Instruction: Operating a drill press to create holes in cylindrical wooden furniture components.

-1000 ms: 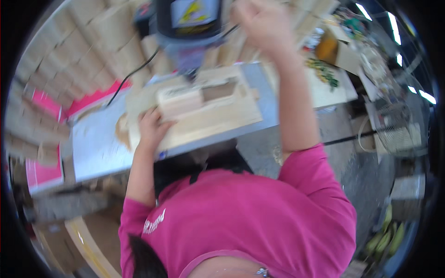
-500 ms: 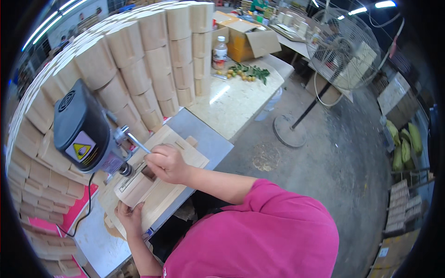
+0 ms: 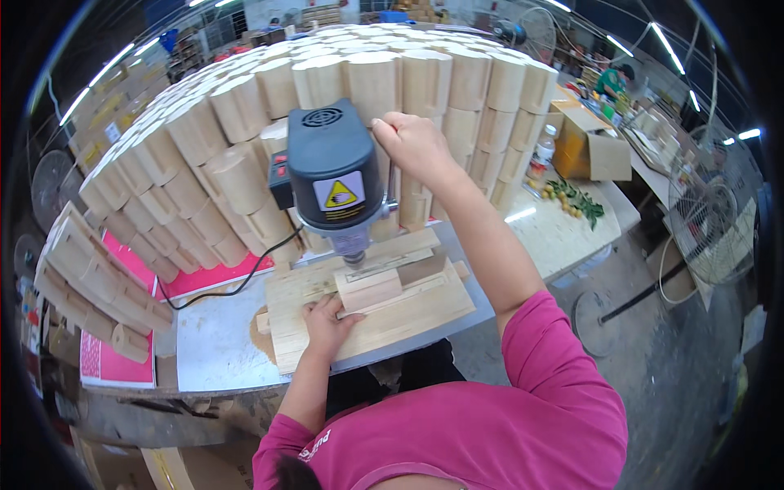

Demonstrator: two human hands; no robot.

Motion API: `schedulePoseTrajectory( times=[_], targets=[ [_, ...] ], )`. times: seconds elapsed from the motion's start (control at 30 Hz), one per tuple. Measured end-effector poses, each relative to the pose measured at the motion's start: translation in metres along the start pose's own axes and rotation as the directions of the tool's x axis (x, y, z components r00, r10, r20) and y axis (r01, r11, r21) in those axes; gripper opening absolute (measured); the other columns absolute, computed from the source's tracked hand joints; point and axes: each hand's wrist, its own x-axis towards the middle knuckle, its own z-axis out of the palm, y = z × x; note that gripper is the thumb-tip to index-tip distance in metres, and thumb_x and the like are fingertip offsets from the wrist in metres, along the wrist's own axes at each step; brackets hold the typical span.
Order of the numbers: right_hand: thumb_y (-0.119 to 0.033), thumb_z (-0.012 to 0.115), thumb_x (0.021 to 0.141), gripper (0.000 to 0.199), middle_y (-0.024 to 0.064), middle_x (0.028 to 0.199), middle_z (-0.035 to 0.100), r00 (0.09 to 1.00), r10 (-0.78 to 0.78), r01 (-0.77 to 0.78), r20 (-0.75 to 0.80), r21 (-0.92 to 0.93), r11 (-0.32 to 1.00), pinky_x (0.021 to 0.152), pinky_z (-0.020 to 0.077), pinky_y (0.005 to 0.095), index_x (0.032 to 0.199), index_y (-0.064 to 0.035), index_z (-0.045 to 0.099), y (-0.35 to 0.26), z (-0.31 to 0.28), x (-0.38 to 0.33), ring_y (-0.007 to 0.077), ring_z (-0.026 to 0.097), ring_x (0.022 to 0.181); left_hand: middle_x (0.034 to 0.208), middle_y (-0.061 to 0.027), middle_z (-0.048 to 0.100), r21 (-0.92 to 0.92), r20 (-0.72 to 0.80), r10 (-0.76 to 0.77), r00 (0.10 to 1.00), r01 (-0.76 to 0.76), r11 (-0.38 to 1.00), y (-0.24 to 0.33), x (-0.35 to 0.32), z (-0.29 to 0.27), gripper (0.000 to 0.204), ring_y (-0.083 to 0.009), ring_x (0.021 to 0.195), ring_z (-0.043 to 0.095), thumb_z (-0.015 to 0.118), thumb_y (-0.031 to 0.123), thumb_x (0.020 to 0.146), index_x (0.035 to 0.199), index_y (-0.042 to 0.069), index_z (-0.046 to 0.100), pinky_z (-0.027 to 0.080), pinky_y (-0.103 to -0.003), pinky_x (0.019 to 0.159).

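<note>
A dark grey drill press (image 3: 333,167) with a yellow warning sticker stands over the bench. My right hand (image 3: 415,149) is raised beside its head, closed round the lever, which the fingers mostly hide. Under the chuck (image 3: 353,259), a pale wooden block (image 3: 374,291) with a rounded side lies in a wooden jig board (image 3: 433,309). At the block's left end my left hand (image 3: 328,323) grips it, thumb toward me and fingers bent against the end. Whether the bit touches the wood, I cannot tell.
Curved stacks of wooden blocks (image 3: 482,122) wall in the back and left. A black cord (image 3: 233,291) crosses the bench by sawdust (image 3: 263,336). To the right are a bottle (image 3: 542,153), leafy fruit (image 3: 576,200), an open carton (image 3: 588,139) and a standing fan (image 3: 710,192).
My right hand has gone from beside the block up to the drill press head, on the lever. My left hand stays at the block's end. The view has swung left.
</note>
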Motion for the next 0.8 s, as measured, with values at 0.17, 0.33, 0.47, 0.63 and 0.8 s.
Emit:
schedulePoseTrajectory(
  times=[0.17,0.33,0.47,0.63,0.8],
  targets=[
    [-0.032,0.046,0.082,0.034,0.0205,0.071,0.058,0.997,0.04,-0.039,0.065,-0.008,0.999,0.065,0.0437,0.0443,0.07,-0.0031,0.059,-0.005,-0.003,-0.003,0.0383,0.057,0.072,0.074,-0.0003,0.056,0.002,0.013,-0.014,1.0,0.014,1.0,-0.007,0.0,0.003,0.042,-0.0185,0.074,0.052,0.075,0.034,0.058,0.095,0.018,0.065,0.03,-0.034,0.076],
    [-0.019,0.052,0.082,0.026,0.0184,0.056,0.049,0.999,-0.042,0.043,-0.019,0.026,0.999,0.048,0.0378,0.0395,0.063,-0.0019,0.049,-0.033,-0.019,-0.048,0.0357,0.051,0.054,0.072,-0.0002,0.056,-0.022,-0.013,-0.062,0.998,0.062,0.998,-0.007,0.001,-0.002,0.039,-0.0178,0.074,0.052,0.077,0.031,0.057,0.091,0.017,0.066,0.029,-0.034,0.077],
    [-0.007,0.056,0.079,0.024,0.0146,0.051,0.041,0.994,-0.096,0.099,-0.055,0.064,0.993,0.043,0.0328,0.0379,0.059,-0.0026,0.043,-0.034,-0.029,-0.098,0.0313,0.044,0.045,0.076,0.0001,0.056,-0.011,-0.021,-0.01,1.0,0.009,1.0,-0.005,0.001,0.002,0.04,-0.0173,0.077,0.051,0.077,0.033,0.057,0.091,0.018,0.066,0.029,-0.033,0.076],
    [-0.002,0.054,0.077,0.013,0.0114,0.054,0.044,0.983,-0.151,0.163,-0.102,0.126,0.979,0.044,0.0312,0.0364,0.065,-0.0011,0.05,-0.018,-0.004,-0.143,0.0275,0.043,0.046,0.082,0.0012,0.058,0.034,-0.032,0.017,0.999,-0.016,0.999,-0.011,-0.004,-0.001,0.047,-0.0193,0.075,0.05,0.075,0.038,0.057,0.099,0.02,0.064,0.03,-0.034,0.074],
    [0.0,0.053,0.076,0.003,0.0112,0.06,0.048,0.942,-0.263,0.302,-0.208,0.187,0.935,0.048,0.0335,0.0366,0.077,0.0012,0.056,0.02,0.033,-0.178,0.0266,0.046,0.051,0.081,0.0004,0.057,0.001,-0.057,0.002,0.998,-0.002,1.0,-0.01,-0.002,0.003,0.046,-0.0173,0.081,0.051,0.076,0.037,0.056,0.097,0.018,0.064,0.03,-0.033,0.079]
  ],
)
